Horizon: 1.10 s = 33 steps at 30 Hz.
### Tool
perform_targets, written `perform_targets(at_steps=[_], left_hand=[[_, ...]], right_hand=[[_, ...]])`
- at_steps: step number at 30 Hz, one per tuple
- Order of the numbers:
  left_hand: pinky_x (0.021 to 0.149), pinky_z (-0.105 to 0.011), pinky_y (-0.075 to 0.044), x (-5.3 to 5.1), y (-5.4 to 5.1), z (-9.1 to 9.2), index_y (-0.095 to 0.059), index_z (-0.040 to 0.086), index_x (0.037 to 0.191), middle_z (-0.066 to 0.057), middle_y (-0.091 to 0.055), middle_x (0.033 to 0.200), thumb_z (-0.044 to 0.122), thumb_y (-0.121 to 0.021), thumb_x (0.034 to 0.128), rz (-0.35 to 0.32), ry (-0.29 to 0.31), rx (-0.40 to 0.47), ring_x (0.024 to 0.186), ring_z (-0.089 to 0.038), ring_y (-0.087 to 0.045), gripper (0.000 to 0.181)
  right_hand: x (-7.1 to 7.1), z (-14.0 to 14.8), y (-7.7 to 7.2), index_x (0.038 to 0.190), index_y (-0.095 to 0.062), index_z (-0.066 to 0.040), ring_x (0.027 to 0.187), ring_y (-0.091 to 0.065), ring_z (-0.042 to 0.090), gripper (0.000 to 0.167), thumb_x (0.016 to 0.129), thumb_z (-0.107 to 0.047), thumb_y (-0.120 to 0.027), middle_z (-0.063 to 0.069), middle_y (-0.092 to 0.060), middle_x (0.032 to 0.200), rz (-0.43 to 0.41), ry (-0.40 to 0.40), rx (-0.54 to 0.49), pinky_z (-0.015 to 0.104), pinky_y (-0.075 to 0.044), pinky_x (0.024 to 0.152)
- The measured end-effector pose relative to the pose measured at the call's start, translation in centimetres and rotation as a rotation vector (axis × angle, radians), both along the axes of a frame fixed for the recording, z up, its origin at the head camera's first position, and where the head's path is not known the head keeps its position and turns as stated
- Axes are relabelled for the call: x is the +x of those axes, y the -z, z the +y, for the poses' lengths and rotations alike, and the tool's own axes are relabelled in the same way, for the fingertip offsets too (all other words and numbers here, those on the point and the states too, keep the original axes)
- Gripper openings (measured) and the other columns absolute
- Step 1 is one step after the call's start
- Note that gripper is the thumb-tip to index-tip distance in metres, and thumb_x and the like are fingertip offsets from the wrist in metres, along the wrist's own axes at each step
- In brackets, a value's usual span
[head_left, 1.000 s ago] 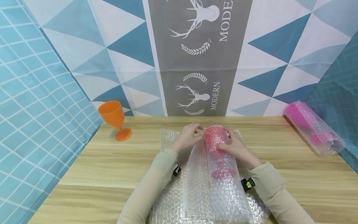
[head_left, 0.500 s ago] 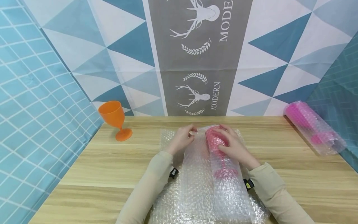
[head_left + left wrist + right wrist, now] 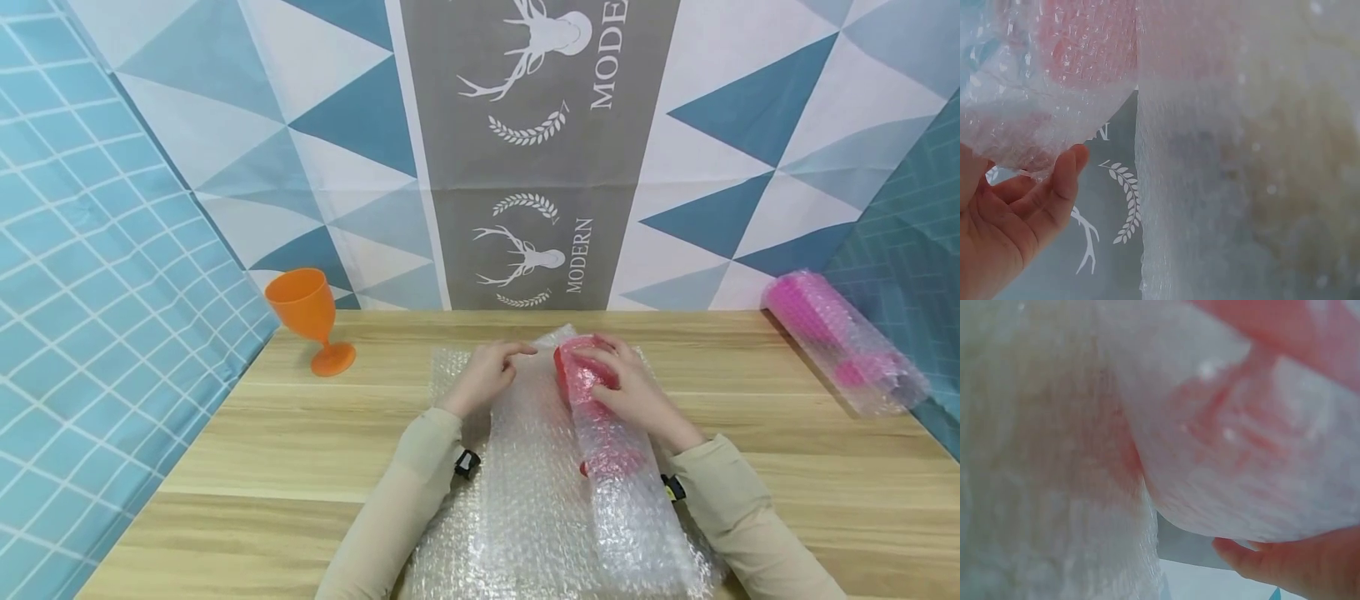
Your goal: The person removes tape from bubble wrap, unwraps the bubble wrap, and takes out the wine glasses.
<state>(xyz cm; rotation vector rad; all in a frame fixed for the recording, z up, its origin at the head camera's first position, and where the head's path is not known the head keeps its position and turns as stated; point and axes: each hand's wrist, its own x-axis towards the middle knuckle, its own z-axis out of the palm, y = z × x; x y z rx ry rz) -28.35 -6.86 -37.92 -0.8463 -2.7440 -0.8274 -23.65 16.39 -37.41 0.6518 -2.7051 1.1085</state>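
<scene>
Red cup (image 3: 580, 395) on its side under bubble wrap (image 3: 532, 492) — right hand (image 3: 637, 393) curled round it from right, left hand (image 3: 482, 379) just beside it, pinching wrap's edge — cup's outline blurred (mere red smear in right wrist view), wrap's near end cut off in head view

red goblet (image 3: 581, 385): lying, part-wrapped, bowl in right hand (image 3: 632, 390) | bubble wrap (image 3: 534, 487): clear, loose sheet, left of right hand

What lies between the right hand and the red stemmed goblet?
Clear bubble wrap: the head view shows the right hand holding the red stemmed goblet through it, with slivers of the goblet's left edge uncovered.
</scene>
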Motion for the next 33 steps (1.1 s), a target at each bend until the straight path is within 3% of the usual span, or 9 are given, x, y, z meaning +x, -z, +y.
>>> perform_targets(at_steps=[6,11,18,21,25,33], left_hand=[[0.062,-0.022,-0.045,0.04,-0.25,-0.16,-0.055,0.014,0.126,-0.008,-0.057,0.122,-0.006,-0.051,0.0777,-0.047,-0.02,-0.002,0.053,-0.006,-0.04,0.052],[0.07,-0.024,-0.045,0.11,-0.46,-0.32,-0.052,0.014,0.128,-0.006,-0.054,0.128,-0.006,-0.05,0.0778,-0.049,-0.032,0.002,0.06,-0.008,-0.044,0.054],[0.064,-0.023,-0.044,0.14,-0.54,-0.49,-0.053,0.016,0.127,-0.005,-0.057,0.124,-0.006,-0.05,0.0773,-0.012,-0.015,0.002,0.062,-0.012,-0.046,0.055],[0.065,-0.023,-0.045,0.05,-0.46,-0.54,-0.052,0.016,0.128,-0.008,-0.058,0.121,-0.007,-0.05,0.0772,-0.007,-0.006,0.014,0.073,-0.015,-0.055,0.056],[0.069,-0.025,-0.047,0.01,-0.54,-0.62,-0.051,0.016,0.129,-0.01,-0.059,0.113,-0.007,-0.05,0.0767,-0.011,-0.004,0.028,0.094,-0.018,-0.059,0.057],[0.068,-0.027,-0.047,0.03,-0.95,-0.81,-0.047,0.021,0.131,-0.005,-0.061,0.101,-0.003,-0.05,0.0748,-0.04,-0.045,0.017,0.086,-0.014,-0.056,0.061]], right_hand=[[0.08,0.0,-0.25,0.127,-0.051,-0.014,0.129,-0.019,0.043,0.054,0.076,0.002,-0.057,0.021,-0.025,0.143,0.037,-0.016,0.013,0.066,-0.022,0.097],[-0.02,-0.06,-0.27,0.127,-0.052,-0.015,0.132,-0.017,0.041,0.056,0.076,0.007,-0.054,0.018,-0.024,0.144,0.054,-0.041,0.028,0.066,-0.02,0.099],[0.25,-0.01,-0.57,0.126,-0.055,-0.015,0.128,-0.023,0.039,0.052,0.078,0.007,-0.052,0.017,-0.028,0.142,0.021,-0.038,0.061,0.06,-0.036,0.094],[0.32,0.06,-0.69,0.126,-0.055,-0.015,0.129,-0.023,0.038,0.051,0.079,0.006,-0.051,0.015,-0.027,0.143,0.0,-0.035,0.069,0.058,-0.038,0.094],[0.29,0.15,-0.68,0.127,-0.055,-0.016,0.129,-0.023,0.037,0.049,0.081,0.002,-0.049,0.013,-0.026,0.144,-0.024,-0.018,0.079,0.057,-0.04,0.092],[0.15,0.41,-0.39,0.123,-0.055,-0.015,0.126,-0.031,0.036,0.038,0.086,-0.021,-0.06,0.013,-0.03,0.141,-0.035,0.031,0.056,0.059,-0.04,0.09]])
